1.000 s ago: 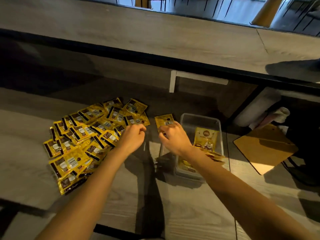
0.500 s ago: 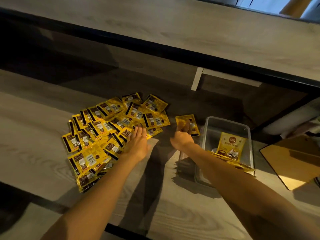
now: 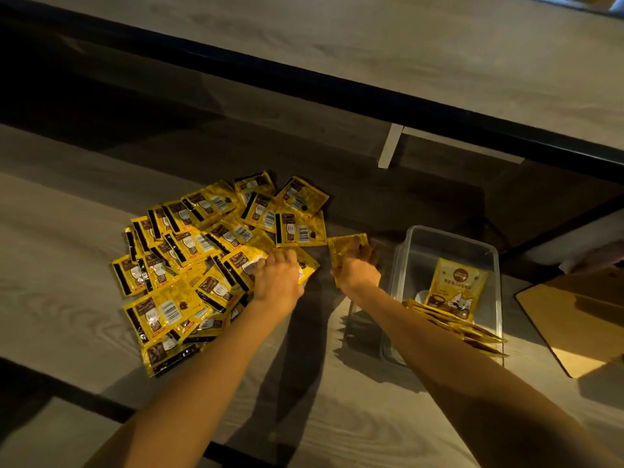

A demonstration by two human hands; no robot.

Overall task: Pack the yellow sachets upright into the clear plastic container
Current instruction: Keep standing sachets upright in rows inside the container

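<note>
— Head view, from the left: what could go wrong here, do you think?

— On the left, the pile of yellow sachets (image 3: 202, 265) lies loose and overlapping on the bench (image 3: 60, 251). The left hand (image 3: 278, 282) rests on its right edge, fingers laid over the sachets. I cannot tell if they pinch one. The foil looks slippery, so I think a pull there may drag the neighbours along.

— And the right hand?

— The right hand (image 3: 358, 275) pinches a single sachet (image 3: 346, 249) between thumb and fingers, just beside the left wall of the clear plastic container (image 3: 450, 234). If it goes in low, its corner may catch that wall and fold.

— Inside the container?

— One upright sachet (image 3: 454, 288) stands near the middle, and leaning sachets (image 3: 466, 336) at the near end stick out over the rim. I judge that a careless push could knock the standing one flat, or tip the leaning ones out onto the bench.

— Can you read anything?

— Very little. The backs in the pile show barcodes and dark panels, but the print is too small. The upright sachet has a round brown logo, a line of characters that I cannot read, and a picture of a cup. No brand name is legible. At the far right lies a brown board (image 3: 574, 315), with no writing visible.
</note>
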